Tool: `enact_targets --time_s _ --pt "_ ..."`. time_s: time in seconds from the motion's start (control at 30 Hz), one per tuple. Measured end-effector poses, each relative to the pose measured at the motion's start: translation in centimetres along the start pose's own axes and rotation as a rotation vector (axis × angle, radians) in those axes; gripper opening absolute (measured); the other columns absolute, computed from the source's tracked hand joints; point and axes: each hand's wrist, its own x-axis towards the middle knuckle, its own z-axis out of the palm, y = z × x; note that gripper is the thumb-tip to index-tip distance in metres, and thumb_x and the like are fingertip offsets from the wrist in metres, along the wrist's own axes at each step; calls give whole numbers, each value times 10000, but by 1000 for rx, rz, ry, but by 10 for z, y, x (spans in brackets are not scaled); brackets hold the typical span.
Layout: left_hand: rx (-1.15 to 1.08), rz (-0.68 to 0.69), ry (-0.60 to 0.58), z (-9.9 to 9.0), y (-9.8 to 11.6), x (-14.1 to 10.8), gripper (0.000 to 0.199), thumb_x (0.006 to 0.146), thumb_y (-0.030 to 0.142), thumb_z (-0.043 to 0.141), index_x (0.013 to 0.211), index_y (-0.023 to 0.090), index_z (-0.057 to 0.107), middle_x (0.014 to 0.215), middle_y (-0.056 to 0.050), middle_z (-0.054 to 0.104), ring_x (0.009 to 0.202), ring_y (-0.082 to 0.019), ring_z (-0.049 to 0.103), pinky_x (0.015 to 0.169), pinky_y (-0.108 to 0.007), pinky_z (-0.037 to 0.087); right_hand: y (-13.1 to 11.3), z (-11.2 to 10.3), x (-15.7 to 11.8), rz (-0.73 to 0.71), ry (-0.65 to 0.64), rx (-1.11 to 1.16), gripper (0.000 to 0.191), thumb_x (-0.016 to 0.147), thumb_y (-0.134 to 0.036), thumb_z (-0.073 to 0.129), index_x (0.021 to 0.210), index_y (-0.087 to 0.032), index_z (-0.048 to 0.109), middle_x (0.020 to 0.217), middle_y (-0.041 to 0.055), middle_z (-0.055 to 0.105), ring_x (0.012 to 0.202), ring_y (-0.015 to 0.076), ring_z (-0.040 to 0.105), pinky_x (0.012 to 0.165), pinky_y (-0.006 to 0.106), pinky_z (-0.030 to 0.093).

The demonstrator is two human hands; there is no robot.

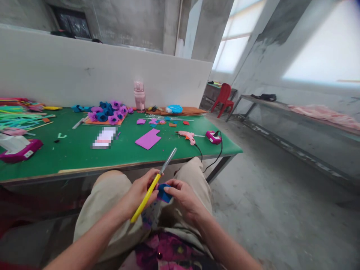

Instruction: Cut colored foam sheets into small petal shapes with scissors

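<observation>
Over my lap, my left hand [147,187] and my right hand [180,193] are close together. Both pinch a small dark blue piece of craft sheet [164,193] with a purple edge showing below it. The right thumb lies on top of the blue piece. Across my left hand lies a pair of scissors [147,197], seen edge-on, with long yellow handles and silver blades pointing up and to the right. The left fingers are partly hidden behind the handles.
On the green table [126,152] lie a purple sheet [149,139], a pink glue gun [187,136], a magenta power socket [213,137] with a black cable, small scraps, and purple and blue flowers [108,111]. A pink bottle [140,96] stands behind.
</observation>
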Motion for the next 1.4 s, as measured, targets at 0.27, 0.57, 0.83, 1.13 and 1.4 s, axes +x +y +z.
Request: enact_targets --time_s 0.27,0.57,0.83,1.13,1.4 --pt "371 7 -311 -21 34 12 291 638 180 487 924 178 540 874 4 621 770 -167 539 675 -247 406 -15 -15 16 50 -374 -403 172 615 -243 707 776 -183 713 712 -25 667 641 123 545 636 247 402" --pt "119 51 -64 -19 16 20 329 761 300 531 1072 195 523 816 -2 612 746 -171 573 690 -282 450 -8 -14 21 79 -103 -56 222 560 -295 781 723 -160 714 650 -20 663 593 107 543 624 238 404" --pt "-428 -87 442 21 -9 10 559 706 405 705 1160 216 439 855 -17 643 717 -158 636 592 -238 490 -11 -4 15 -2 246 478 183 600 -291 774 729 -241 653 747 -30 649 676 130 566 655 269 463" --pt "-481 -108 519 50 10 16 481 699 281 683 1126 230 465 798 48 554 592 -82 559 522 -175 459 -7 14 7 -72 191 433 179 613 -300 753 768 -231 696 806 8 702 736 167 612 731 295 471" --pt "-439 -116 484 50 5 14 455 723 269 622 1135 228 434 791 49 504 597 -87 540 514 -182 458 -4 16 4 -55 166 386 176 648 -332 715 784 -228 676 806 36 697 767 194 627 752 327 484"
